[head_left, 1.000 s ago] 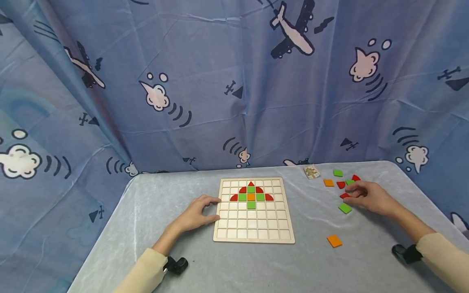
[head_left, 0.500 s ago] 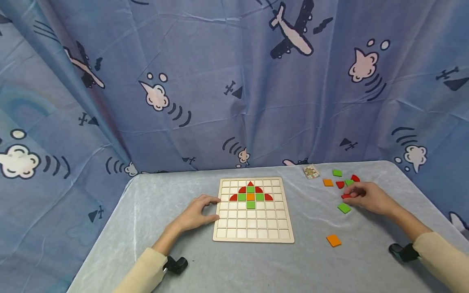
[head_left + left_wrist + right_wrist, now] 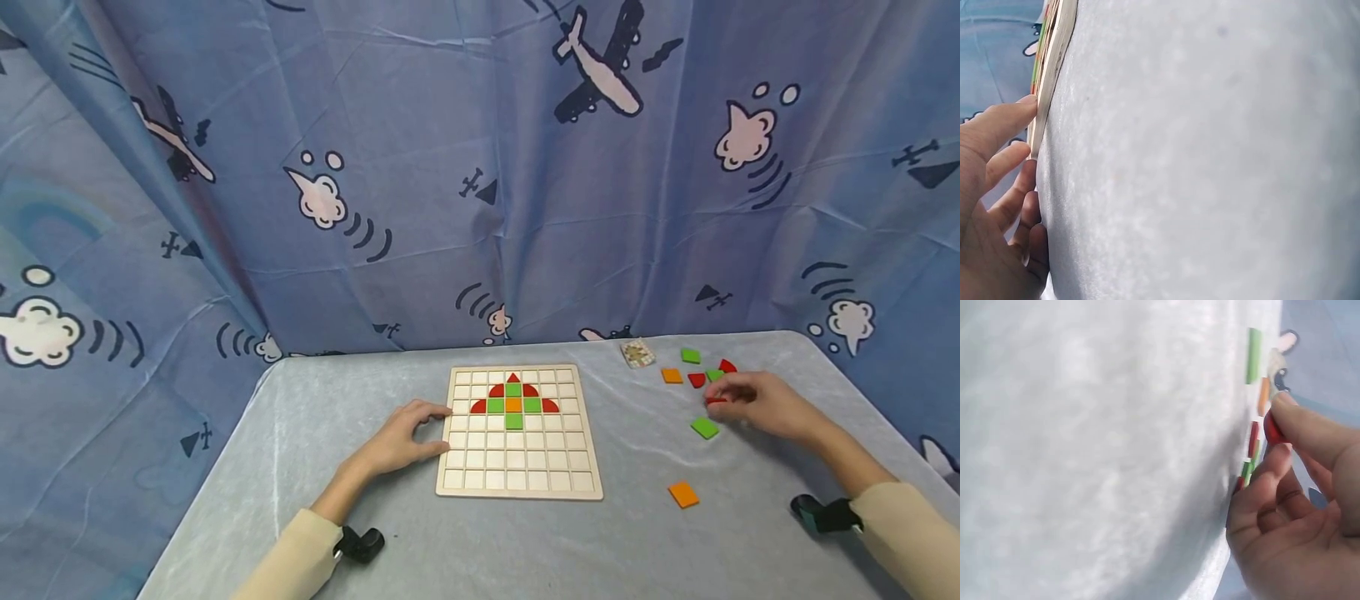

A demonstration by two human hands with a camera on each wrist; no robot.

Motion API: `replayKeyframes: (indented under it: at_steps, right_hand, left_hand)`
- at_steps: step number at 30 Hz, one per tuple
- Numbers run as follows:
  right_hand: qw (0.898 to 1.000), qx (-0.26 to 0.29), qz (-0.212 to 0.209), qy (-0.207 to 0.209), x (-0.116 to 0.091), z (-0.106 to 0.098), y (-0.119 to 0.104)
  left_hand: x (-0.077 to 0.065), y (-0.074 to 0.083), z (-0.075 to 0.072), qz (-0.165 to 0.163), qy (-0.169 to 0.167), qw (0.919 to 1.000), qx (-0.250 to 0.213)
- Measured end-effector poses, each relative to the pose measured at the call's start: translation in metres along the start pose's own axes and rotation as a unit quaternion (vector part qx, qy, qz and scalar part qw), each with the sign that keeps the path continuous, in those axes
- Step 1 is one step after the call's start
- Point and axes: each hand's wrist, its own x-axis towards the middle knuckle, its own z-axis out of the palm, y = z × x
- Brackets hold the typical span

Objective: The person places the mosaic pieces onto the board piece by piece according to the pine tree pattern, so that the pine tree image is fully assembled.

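In the head view, a square wooden grid board [image 3: 517, 479] lies mid-table, with red, green and orange tiles set in its upper cells. My left hand [image 3: 405, 437] rests beside its left edge, thumb and fingertips touching the rim. The left wrist view has this hand [image 3: 997, 181] against the board's side [image 3: 1054, 69]. At the right, my right hand [image 3: 765, 406] pinches a red tile [image 3: 1272, 429] between thumb and fingers, partly covered by them. Just below that hand lies a green square tile [image 3: 704, 428]; a red tile [image 3: 697, 380] lies beyond it.
Around the right hand lie another green tile [image 3: 691, 356], an orange tile [image 3: 672, 376] and a red tile [image 3: 727, 366]. A second orange tile [image 3: 683, 494] is nearer the front. A small patterned packet [image 3: 637, 353] lies near the back edge, before a blue curtain [image 3: 420, 167].
My right hand has taken hold of the red tile, drawing it slightly right and up from the table. My left hand stays at the board's edge.
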Motion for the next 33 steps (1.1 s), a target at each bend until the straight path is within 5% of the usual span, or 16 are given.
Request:
replayKeyframes:
  at_steps: [16, 33]
  right_hand:
    - [0.997, 0.077, 0.011, -0.003, -0.003, -0.001, -0.03]
    - [0.978, 0.198, -0.034, -0.046, 0.02, 0.049, -0.088]
  left_hand:
    - [0.0, -0.001, 0.001, 0.002, -0.002, 1.0, 0.002]
    - [0.0, -0.001, 0.002, 0.0, -0.004, 1.0, -0.001]
